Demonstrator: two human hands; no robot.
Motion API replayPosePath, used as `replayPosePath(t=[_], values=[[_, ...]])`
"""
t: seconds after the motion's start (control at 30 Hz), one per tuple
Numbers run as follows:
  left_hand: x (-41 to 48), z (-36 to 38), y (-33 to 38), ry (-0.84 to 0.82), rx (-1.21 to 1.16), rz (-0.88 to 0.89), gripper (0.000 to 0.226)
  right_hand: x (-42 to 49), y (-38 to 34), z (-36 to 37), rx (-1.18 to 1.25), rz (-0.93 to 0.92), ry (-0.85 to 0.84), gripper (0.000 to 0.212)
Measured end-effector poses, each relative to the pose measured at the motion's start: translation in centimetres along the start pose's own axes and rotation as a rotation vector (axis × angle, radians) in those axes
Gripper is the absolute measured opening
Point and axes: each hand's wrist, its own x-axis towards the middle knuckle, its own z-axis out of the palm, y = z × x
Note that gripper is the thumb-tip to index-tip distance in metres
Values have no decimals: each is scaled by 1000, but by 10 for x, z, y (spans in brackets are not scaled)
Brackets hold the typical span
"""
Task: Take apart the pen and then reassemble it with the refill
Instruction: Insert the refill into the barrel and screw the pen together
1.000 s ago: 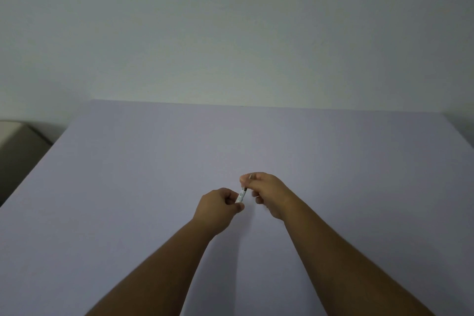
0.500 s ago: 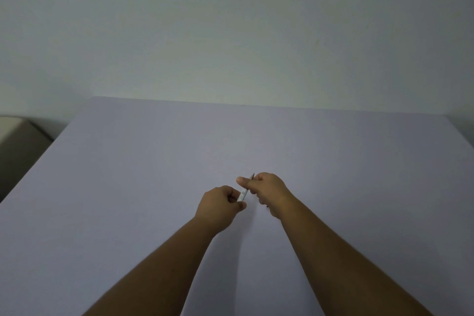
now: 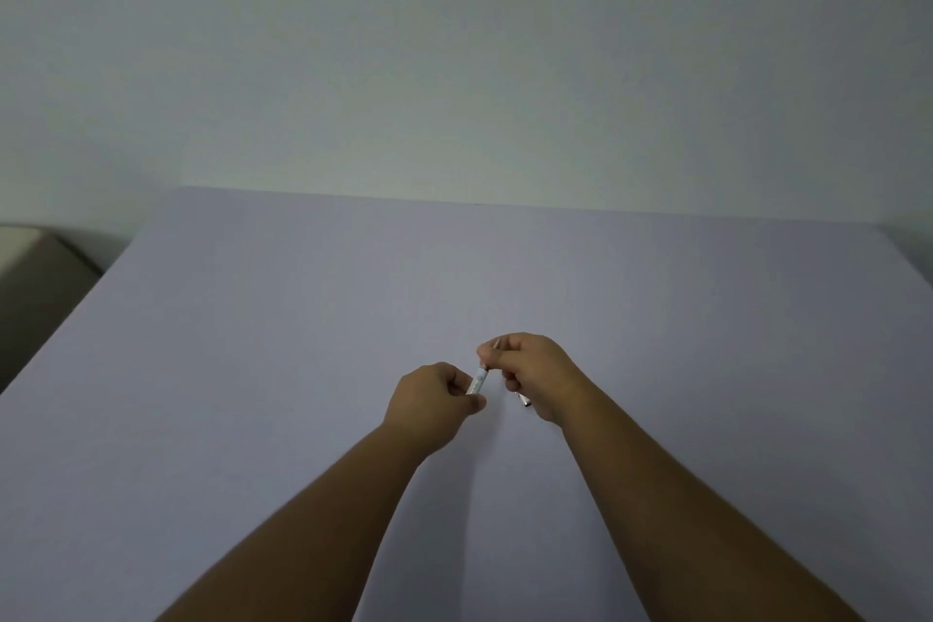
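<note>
Head view: both forearms are seen reaching forward over a pale lilac table point(image 3: 252, 394), with the hands meeting near its middle.
Change since the earlier frame: the hands are found slightly further apart than half a second ago, and more of the pale pen barrel point(image 3: 477, 380) is exposed between them; a small dark-tipped piece point(image 3: 525, 402) is now seen below the right hand, where none was visible before.
Left hand point(image 3: 433, 399): curled closed, the lower end of the pen barrel being pinched between thumb and fingers.
Right hand point(image 3: 535, 374): likewise curled closed; the thin upper part of the pen point(image 3: 496, 344) is gripped at the fingertips, its tip just showing above them.
Small piece: it appears to be tucked under the lower fingers of the right hand, though the view is too small for this to be told with certainty.
Pen position: held tilted, above the table surface, spanning the gap between the two hands.
Background: a plain wall point(image 3: 454, 66) is seen beyond the table's far edge.
</note>
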Motion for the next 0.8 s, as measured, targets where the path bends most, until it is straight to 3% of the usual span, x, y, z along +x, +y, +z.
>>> replayPosePath(t=[0.2,0.4,0.47,0.6,0.8], values=[[-2,5,-1,19,20,-3,12,4,-4,0,-16,128,47,13],[-1,5,-1,9,26,-37,16,6,-1,-6,-63,100,33,18],[0,3,-3,7,0,-55,16,9,-1,-14,-95,41,109,19],[2,0,-9,21,-63,-88,14,24,9,-26,-487,-18,363,25],[5,5,-18,-1,-170,-146,18,40,42,-5,-971,24,285,24]])
